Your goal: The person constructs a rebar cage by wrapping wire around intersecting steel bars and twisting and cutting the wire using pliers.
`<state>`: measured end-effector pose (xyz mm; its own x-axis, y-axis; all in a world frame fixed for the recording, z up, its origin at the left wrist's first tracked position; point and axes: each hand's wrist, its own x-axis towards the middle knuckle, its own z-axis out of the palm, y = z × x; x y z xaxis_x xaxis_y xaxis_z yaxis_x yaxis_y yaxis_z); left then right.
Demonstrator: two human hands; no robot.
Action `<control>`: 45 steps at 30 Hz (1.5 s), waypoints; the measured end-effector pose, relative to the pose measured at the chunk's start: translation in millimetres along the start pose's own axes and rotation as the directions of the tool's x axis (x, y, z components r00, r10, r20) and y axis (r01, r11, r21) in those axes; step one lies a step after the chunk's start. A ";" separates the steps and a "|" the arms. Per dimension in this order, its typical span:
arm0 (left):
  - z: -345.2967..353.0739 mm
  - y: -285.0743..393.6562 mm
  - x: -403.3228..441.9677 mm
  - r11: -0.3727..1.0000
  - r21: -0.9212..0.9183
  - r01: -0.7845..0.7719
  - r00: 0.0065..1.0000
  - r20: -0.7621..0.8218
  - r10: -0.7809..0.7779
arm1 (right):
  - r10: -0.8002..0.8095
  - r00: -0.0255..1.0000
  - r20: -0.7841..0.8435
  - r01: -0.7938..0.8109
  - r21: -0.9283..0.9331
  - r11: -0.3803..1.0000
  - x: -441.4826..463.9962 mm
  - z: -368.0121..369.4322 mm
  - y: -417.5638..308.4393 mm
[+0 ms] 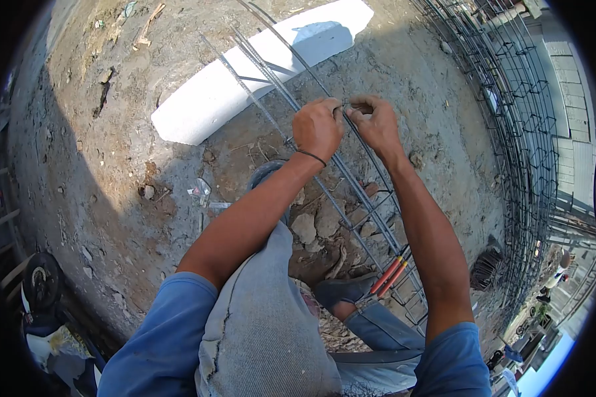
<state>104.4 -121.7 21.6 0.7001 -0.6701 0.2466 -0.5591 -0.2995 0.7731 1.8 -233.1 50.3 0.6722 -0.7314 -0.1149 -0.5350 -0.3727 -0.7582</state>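
Several long steel bars [351, 177] run diagonally from the top centre to the lower right, tied with thin ties into a narrow cage. My left hand [319, 129] has its fingers closed at the rightmost bar; what they pinch is too small to make out. Just right of it, my right hand [376, 122] has thumb and forefinger together at the same bar, with the held piece too small to name. Red-handled pliers [388, 276] lie across the cage bars lower down, beside my right forearm.
A long white block [205, 109] lies on the dirt beneath the bars' far ends. Stacked steel cages [520, 119] curve along the right. Broken stones [314, 228] lie under the near bars. A motorcycle [43, 284] stands at lower left.
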 end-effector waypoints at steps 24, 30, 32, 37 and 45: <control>-5.9 4.3 3.7 0.998 0.010 0.055 0.998 0.016 -0.055 | -0.756 0.556 0.345 0.810 -0.430 0.399 39.1 -29.2 1.6; -3.0 0.8 3.0 1.000 -0.013 0.013 1.000 -0.002 -0.013 | -0.653 0.544 0.527 0.838 -0.386 0.387 54.2 -31.3 -2.2; -3.0 1.1 2.3 0.999 -0.034 -0.003 1.000 -0.013 0.003 | -0.074 0.869 0.490 0.274 -0.350 0.896 55.7 -27.1 -13.0; -3.7 1.1 2.9 0.999 -0.030 0.024 1.000 -0.001 -0.024 | -0.069 0.956 0.284 0.162 -0.319 0.934 30.0 -33.0 -18.1; -12.6 -1.6 -0.7 1.000 -0.024 -0.020 0.996 0.090 0.022 | 0.432 0.771 -0.468 -0.538 -0.116 0.835 -235.4 -62.0 -22.1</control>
<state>110.4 -112.1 27.6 0.6448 -0.7350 0.2098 -0.5619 -0.2697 0.7820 -176.4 -88.1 134.0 0.0477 -0.9921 -0.1164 -0.8677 0.0166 -0.4968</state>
